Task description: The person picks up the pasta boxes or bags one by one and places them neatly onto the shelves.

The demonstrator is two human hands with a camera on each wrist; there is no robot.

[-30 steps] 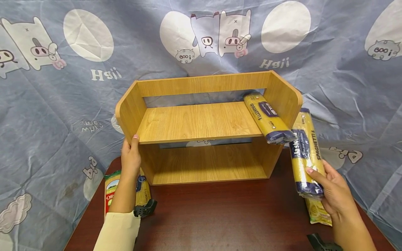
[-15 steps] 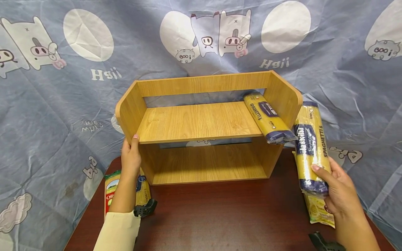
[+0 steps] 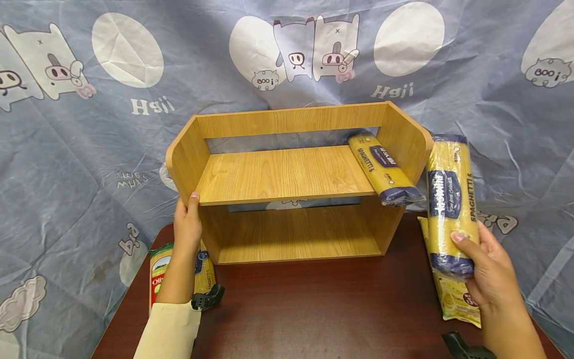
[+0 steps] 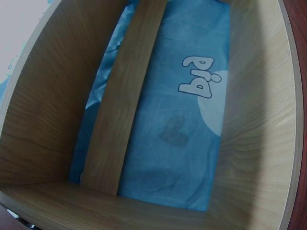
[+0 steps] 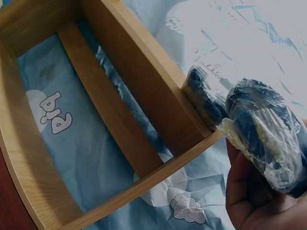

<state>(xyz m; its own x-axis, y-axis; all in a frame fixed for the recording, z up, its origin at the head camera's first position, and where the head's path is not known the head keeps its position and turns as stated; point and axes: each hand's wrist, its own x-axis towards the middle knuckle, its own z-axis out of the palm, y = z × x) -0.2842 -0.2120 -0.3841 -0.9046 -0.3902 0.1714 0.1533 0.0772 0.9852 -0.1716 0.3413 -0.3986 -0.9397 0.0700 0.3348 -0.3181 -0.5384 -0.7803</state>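
In my right hand I grip a yellow and navy spaghetti packet by its lower end, thumb on the front. It stands nearly upright just outside the right side panel of a two-tier wooden shelf. The right wrist view shows the navy end of this held packet close to the shelf's corner. My left hand holds the shelf's left side panel, thumb at the upper board's front edge. A second spaghetti packet lies on the upper board against the right panel, its navy end jutting past the front edge.
Left of the shelf, a red and green packet and another spaghetti packet lie partly behind my left forearm. A yellow bag lies on the dark table beneath my right hand. A blue printed cloth hangs behind.
My right hand has carried the spaghetti packet to the right and slightly up, away from the shelf's side panel. My left hand stays on the shelf.
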